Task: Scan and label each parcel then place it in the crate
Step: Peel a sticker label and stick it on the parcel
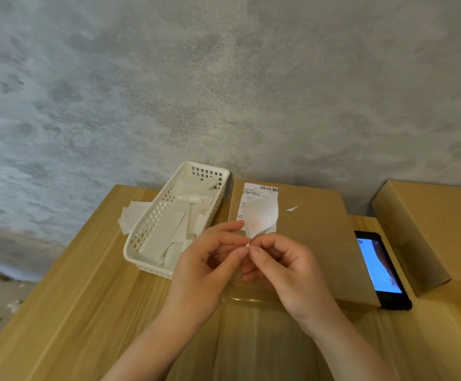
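Note:
A flat brown cardboard parcel (314,243) lies on the wooden table (86,298) in front of me, with a white shipping label (259,196) bearing a barcode stuck near its far left corner. Above the parcel, my left hand (210,265) and my right hand (287,268) meet fingertip to fingertip. Both pinch the near corner of a small white label sheet (259,224) with faint red print, which curls up over the parcel.
A white perforated plastic basket (152,229) holding several white paper strips stands left of the parcel, with loose labels (132,215) beside it. A black phone (380,268) with a lit screen lies right of the parcel. Another cardboard box (427,229) sits at the far right.

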A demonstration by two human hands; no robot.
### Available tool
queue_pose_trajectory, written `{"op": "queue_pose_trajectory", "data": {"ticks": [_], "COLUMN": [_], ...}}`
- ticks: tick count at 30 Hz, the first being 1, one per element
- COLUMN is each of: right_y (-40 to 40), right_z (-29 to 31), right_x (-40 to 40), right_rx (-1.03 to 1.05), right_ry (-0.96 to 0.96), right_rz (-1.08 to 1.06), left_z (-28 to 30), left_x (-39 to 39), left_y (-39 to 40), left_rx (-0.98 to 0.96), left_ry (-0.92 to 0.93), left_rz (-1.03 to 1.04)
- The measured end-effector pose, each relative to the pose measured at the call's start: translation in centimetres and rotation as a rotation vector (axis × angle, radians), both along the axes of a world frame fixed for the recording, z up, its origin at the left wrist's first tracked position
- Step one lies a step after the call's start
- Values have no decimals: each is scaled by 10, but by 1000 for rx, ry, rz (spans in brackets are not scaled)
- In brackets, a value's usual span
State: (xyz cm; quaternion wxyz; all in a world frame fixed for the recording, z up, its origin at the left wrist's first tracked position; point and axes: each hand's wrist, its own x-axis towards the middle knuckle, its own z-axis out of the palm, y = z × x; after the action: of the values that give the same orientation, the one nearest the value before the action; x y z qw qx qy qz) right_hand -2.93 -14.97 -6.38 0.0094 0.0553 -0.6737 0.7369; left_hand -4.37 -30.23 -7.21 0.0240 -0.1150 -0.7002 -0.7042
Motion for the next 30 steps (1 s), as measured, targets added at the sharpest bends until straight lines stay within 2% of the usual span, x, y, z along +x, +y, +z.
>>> {"op": "queue_pose_trajectory", "data": {"ticks": [6,19,30], "right_y": [-3,-8,-4], "right_z": [-2,0,3], "right_x": [0,-2,-2], "right_rx": [68,229,340], "right_ry": [73,182,295], "right_rz": [-17,-72,-55], "left_z": [1,-2,7], "left_x": [-2,-1,3], "left_y": [-1,-3,-6], "left_rx": [-65,33,-134], "left_ry": [71,24,144], "left_rz": [57,47,82]}}
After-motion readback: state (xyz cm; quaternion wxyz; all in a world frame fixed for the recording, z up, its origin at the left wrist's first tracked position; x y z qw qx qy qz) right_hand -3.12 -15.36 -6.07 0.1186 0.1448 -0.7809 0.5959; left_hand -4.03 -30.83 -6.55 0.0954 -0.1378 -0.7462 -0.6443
